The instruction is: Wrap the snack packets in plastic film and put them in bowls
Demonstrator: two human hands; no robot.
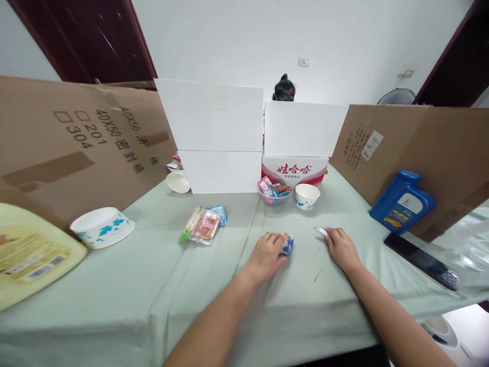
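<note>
My left hand (pixel 264 256) rests on the table in front of me, its fingers closed over a small blue packet (pixel 287 246) that sticks out past the fingertips. A short way to the right, my right hand (pixel 341 248) pinches a small white thin strip (pixel 321 231) whose kind I cannot make out. Beyond the hands stand a clear bowl (pixel 275 200) of pink, blue and brown packets and a white paper cup (pixel 306 197) with blue leaves. To the left lie wrapped snacks: a pink packet (pixel 207 227), a green-ended packet (pixel 191 224) and a blue packet (pixel 220 214).
White box panels (pixel 221 172) and brown cardboard (pixel 87 148) wall the table. A paper bowl (pixel 102 228) lies tilted at left beside a yellow container (pixel 34 255). At right are a blue jug (pixel 403 203) and a phone (pixel 422 261). A person's head (pixel 284 89) shows behind the panels.
</note>
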